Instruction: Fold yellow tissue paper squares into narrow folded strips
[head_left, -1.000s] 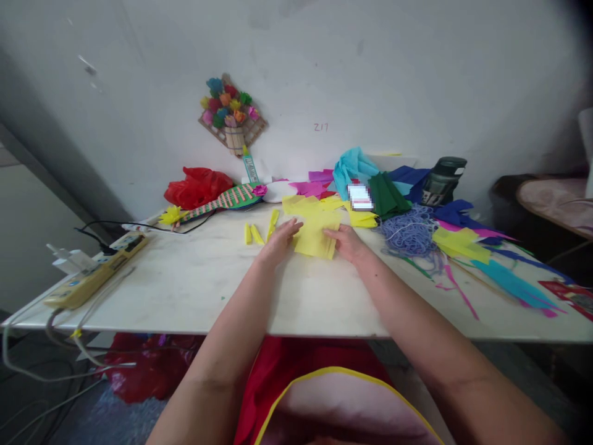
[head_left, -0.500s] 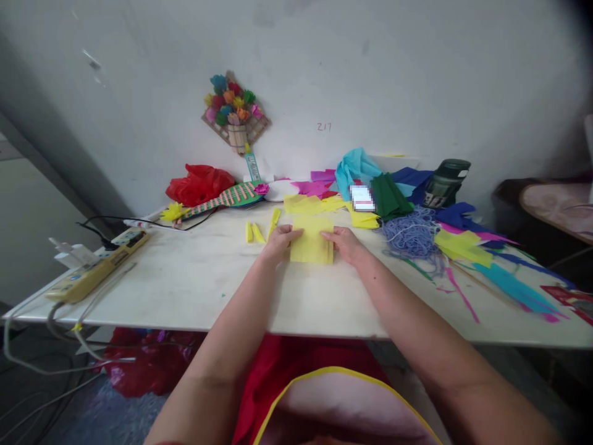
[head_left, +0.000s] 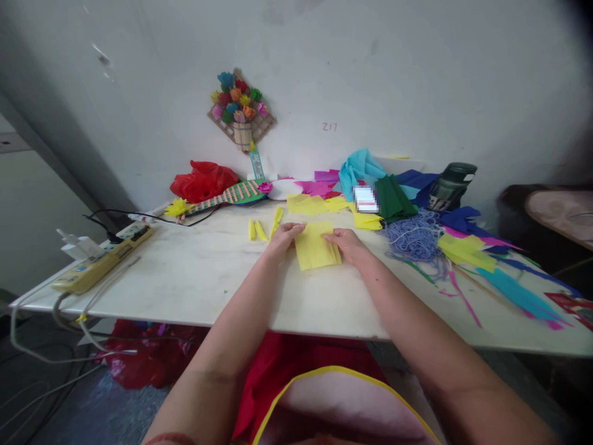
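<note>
"Presently, what is the left hand (head_left: pixel 283 239) doing?"
"It is gripping the yellow sheet (head_left: pixel 319 250) near its far left corner; the right hand (head_left: pixel 346 243) is pinching its right side."
"And the sheet's position?"
"It is showing over the tabletop (head_left: pixel 199 266), between the front and back edges; contact beneath is not showing clearly."

The white tabletop (head_left: pixel 185 272) carries materials mainly along its far and right sides. At left, a cream power strip (head_left: pixel 104 259) lies slantwise. Far left, a red plastic bag (head_left: pixel 204 180) rests beside a green lute-shaped craft piece (head_left: pixel 238 193). At centre lie three small yellow pieces (head_left: pixel 260 231); flat yellow sheets (head_left: pixel 306 204) lie farther back. At right, a tangle of violet-blue yarn (head_left: pixel 414 236) sits left of turquoise strips (head_left: pixel 519 290), with a thin pink strip (head_left: pixel 465 301) lying nearer.
</note>
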`<action>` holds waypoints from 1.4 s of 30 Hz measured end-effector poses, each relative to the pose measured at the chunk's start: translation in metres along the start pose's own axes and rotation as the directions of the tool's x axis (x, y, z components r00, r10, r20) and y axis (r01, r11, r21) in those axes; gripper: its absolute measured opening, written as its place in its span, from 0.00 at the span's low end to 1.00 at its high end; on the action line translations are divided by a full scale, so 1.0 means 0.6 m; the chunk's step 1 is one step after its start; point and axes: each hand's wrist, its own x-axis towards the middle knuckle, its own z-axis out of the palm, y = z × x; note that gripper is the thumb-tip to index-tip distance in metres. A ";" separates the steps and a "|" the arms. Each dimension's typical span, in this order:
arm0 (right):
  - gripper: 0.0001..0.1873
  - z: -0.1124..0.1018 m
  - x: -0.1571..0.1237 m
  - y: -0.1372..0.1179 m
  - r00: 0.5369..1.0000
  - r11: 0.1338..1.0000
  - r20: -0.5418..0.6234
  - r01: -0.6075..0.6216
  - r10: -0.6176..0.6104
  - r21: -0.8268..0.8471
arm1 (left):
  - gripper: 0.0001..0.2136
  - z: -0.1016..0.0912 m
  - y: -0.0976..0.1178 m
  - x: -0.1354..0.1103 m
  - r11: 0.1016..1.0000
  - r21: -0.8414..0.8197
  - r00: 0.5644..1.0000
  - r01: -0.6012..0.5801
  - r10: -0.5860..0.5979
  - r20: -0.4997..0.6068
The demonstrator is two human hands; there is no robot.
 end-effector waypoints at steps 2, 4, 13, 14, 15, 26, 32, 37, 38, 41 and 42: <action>0.13 0.000 -0.001 0.000 0.999 1.000 0.034 -0.020 0.020 0.003 | 0.16 -0.001 0.000 0.000 1.000 0.022 1.000 -0.013 0.013 -0.021; 0.13 0.000 -0.001 0.000 0.999 0.999 0.042 -0.019 0.018 0.025 | 0.15 -0.002 0.000 0.000 0.999 0.036 0.998 -0.027 0.029 -0.050; 0.12 0.002 -0.001 -0.006 0.999 0.998 -0.047 -0.018 0.021 0.066 | 0.15 -0.007 0.004 0.002 0.999 -0.006 0.997 0.033 -0.033 -0.062; 0.11 0.002 -0.002 -0.007 0.999 0.997 -0.034 -0.027 0.029 0.066 | 0.17 -0.007 0.005 0.001 0.999 0.007 0.997 0.034 -0.034 -0.063; 0.11 0.003 -0.003 -0.007 0.999 0.997 -0.023 -0.034 0.035 0.065 | 0.18 -0.007 0.005 0.000 0.999 0.032 0.998 0.030 -0.028 -0.059; 0.13 0.003 -0.003 -0.003 0.998 0.997 0.048 -0.040 0.037 0.064 | 0.13 -0.005 -0.002 -0.007 0.974 0.226 0.998 0.016 -0.029 0.053; 0.14 0.001 0.001 0.001 0.999 0.997 0.049 -0.024 0.020 0.067 | 0.14 -0.004 0.003 -0.012 0.989 0.150 0.994 -0.008 -0.009 0.111; 0.13 0.005 -0.002 -0.001 0.998 0.997 0.049 -0.030 0.026 0.067 | 0.14 -0.006 0.005 -0.014 0.987 0.160 0.987 -0.022 -0.005 0.162; 0.13 0.005 -0.003 -0.003 0.999 0.997 0.043 -0.032 0.029 0.068 | 0.15 -0.006 0.005 -0.013 0.987 0.160 0.986 -0.022 -0.004 0.165; 0.12 0.007 -0.005 -0.005 0.999 0.997 0.028 -0.038 0.036 0.070 | 0.15 -0.008 0.003 -0.012 0.986 0.163 0.985 -0.025 -0.003 0.172; 0.12 0.008 -0.005 -0.006 0.999 0.997 0.028 -0.039 0.037 0.070 | 0.16 -0.008 0.002 -0.011 0.986 0.163 0.984 -0.028 -0.002 0.179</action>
